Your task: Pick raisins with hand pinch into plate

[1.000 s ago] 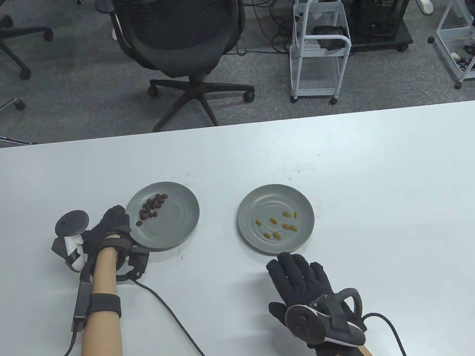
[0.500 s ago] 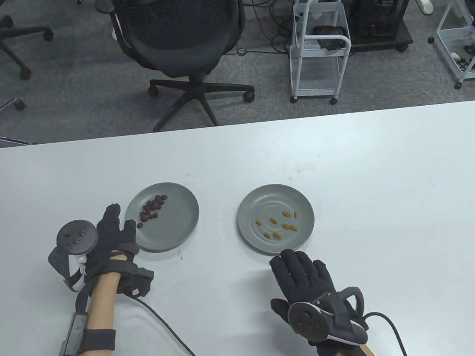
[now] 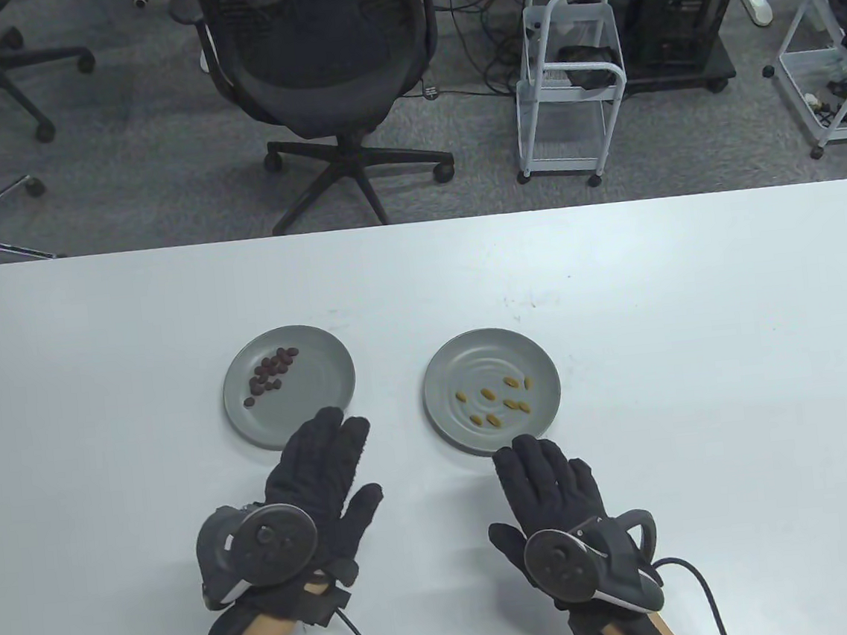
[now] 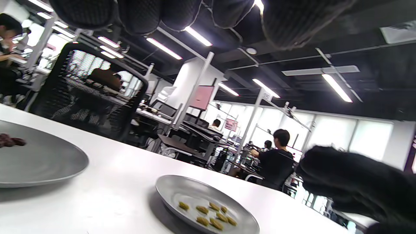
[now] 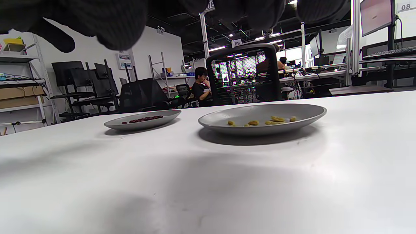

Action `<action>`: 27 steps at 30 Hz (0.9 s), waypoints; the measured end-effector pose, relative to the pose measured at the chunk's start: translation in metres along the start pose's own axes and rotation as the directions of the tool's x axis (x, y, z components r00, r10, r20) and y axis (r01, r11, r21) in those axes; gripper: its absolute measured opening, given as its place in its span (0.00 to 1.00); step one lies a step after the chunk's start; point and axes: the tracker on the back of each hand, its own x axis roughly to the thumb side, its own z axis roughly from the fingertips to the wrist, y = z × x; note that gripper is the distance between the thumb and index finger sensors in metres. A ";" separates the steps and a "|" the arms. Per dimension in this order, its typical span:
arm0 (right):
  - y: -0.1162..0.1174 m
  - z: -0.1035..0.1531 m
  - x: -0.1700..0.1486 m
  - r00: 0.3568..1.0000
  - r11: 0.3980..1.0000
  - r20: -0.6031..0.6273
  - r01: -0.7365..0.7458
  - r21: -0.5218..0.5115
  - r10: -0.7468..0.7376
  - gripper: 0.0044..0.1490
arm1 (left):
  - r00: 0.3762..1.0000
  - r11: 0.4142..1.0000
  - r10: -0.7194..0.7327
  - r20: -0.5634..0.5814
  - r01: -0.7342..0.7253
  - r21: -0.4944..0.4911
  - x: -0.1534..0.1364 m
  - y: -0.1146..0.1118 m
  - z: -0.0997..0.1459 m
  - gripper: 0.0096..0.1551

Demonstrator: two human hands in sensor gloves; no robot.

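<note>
Both gloved hands lie flat, fingers spread, holding nothing. The left hand [image 3: 319, 477] sits at lower centre-left of the table view, its fingertips [image 3: 329, 422] at the near rim of the left plate [image 3: 325, 387]. The right hand [image 3: 548, 489] sits at lower centre-right, its fingertips at the near rim of the right plate [image 3: 445, 386]. The left plate holds a cluster of dark raisins [image 3: 271, 369] in its upper-left part. The right plate, just beside it toward the right, holds a few scattered golden raisins [image 3: 497, 402]. Both plates are grey and rest on a white table [image 3: 699, 381]. A black chair [image 3: 324, 65] stands beyond the table's far edge.
</note>
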 end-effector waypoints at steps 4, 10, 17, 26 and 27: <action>0.001 0.000 0.000 1.000 1.000 -0.005 -0.009 0.002 0.009 0.58 | 0.998 0.999 -0.048 0.043 0.047 0.011 0.005 -0.022 0.011 0.47; 0.002 -0.001 0.000 1.000 1.000 -0.004 -0.001 0.013 0.001 0.58 | 0.999 1.000 -0.026 0.045 0.026 -0.007 -0.006 -0.035 0.020 0.47; 0.005 -0.001 0.001 1.000 1.000 -0.004 -0.013 0.028 0.013 0.58 | 0.999 1.000 -0.009 0.044 0.010 -0.021 -0.011 -0.038 0.021 0.48; 0.007 -0.001 0.001 1.000 0.999 -0.010 -0.014 0.051 0.014 0.58 | 0.996 0.997 -0.045 0.076 0.050 -0.057 -0.005 -0.046 0.020 0.48; 0.007 -0.002 0.001 1.000 0.998 -0.010 -0.013 0.053 0.013 0.58 | 0.996 0.997 -0.046 0.077 0.051 -0.055 -0.005 -0.046 0.020 0.49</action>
